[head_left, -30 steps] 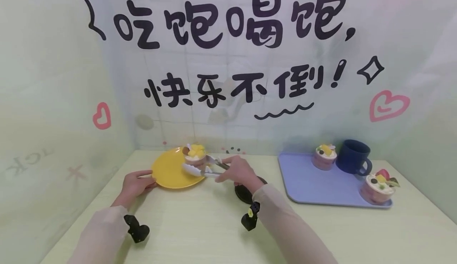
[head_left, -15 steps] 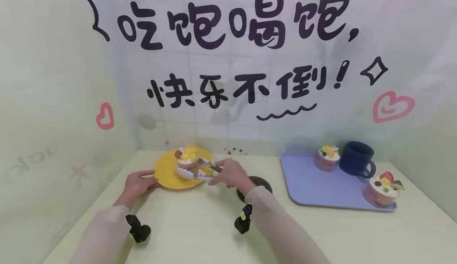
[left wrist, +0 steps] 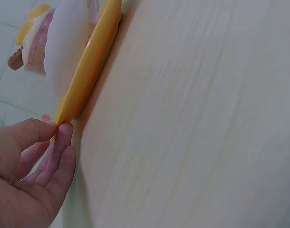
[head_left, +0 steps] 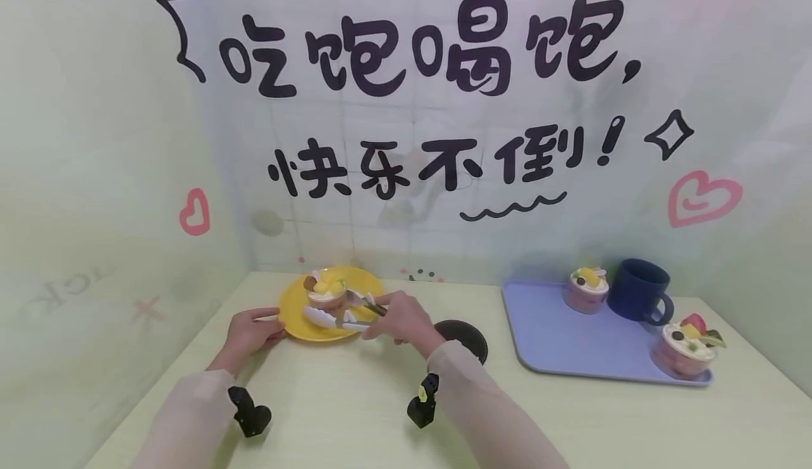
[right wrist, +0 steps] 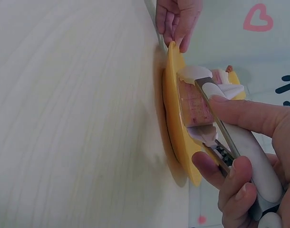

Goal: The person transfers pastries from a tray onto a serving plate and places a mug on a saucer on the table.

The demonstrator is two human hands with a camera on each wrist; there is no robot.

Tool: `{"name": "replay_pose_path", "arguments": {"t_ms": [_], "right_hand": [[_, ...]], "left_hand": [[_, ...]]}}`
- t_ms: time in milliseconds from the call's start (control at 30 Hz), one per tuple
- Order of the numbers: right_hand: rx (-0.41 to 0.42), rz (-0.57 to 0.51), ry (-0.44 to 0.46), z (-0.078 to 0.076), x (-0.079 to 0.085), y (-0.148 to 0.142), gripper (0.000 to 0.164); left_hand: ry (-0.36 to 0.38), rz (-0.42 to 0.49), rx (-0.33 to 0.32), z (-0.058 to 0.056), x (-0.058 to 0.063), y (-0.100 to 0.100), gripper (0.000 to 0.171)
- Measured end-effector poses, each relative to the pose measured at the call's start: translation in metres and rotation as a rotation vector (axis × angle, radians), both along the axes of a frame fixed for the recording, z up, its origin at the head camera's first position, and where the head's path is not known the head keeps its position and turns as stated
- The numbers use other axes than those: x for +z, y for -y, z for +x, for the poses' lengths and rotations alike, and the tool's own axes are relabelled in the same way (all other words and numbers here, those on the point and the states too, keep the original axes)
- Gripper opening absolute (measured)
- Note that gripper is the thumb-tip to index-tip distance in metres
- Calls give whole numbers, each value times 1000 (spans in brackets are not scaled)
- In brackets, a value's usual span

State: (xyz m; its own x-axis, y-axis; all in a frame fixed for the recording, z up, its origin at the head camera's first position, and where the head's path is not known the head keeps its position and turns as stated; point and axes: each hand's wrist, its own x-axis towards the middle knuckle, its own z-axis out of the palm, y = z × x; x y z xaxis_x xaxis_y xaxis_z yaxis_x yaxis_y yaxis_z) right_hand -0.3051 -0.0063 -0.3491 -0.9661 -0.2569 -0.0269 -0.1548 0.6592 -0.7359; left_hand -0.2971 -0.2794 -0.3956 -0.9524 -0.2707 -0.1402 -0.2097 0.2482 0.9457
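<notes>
My left hand (head_left: 250, 331) pinches the left rim of a yellow plate (head_left: 294, 317) between thumb and fingers; the left wrist view has this grip close up. White-tipped tongs (right wrist: 245, 142) with pale handles are gripped in my right hand (head_left: 406, 319). Their two heads stand on either side of a dessert cup (head_left: 326, 298), which has a pink layered body, cream and yellow fruit on top. In the right wrist view the cup (right wrist: 195, 104) sits right at the plate's surface, toward its middle.
On the right, a blue-purple tray (head_left: 571, 349) bears a dark blue mug (head_left: 634, 289) and two more dessert cups, one at the back (head_left: 586, 293) and one at the front right corner (head_left: 681, 352). A black round dish (head_left: 466, 338) is partly behind my right forearm. A printed backdrop stands behind the table.
My right hand has moved left with the tongs, bringing the dessert cup from the plate's right edge to nearer its middle and lower. The left hand keeps its hold on the rim.
</notes>
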Motion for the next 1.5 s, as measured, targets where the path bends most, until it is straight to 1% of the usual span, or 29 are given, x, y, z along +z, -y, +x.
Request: {"name": "replay_pose_path", "arguments": {"t_ms": [133,367,500,700,833,1067,1300,1500], "right_hand": [[7,12,-3,1,-1,5,70],[28,29,-19,-2,0,11,69],[32,15,-13,-3,-1,14,69],[42,-14,-3,-2,-4,22,70],[35,0,-8,0,-4,27,70],[23,12,0,1,-2,34,70],[5,7,-5,-3,-4,37,71],[-22,12,-11,-5,-3,40,72]], "left_hand": [[-6,10,-3,1,0,-1,50],[5,-14,6,1,1,-2,49],[-5,-22,4,0,1,-2,48],[-15,-10,1,1,-2,-1,49],[-35,12,-3,2,-3,-1,49],[-45,38,2,2,-3,-2,49],[-41,13,-6,4,0,-3,48],[-16,-5,3,1,1,-2,46]]}}
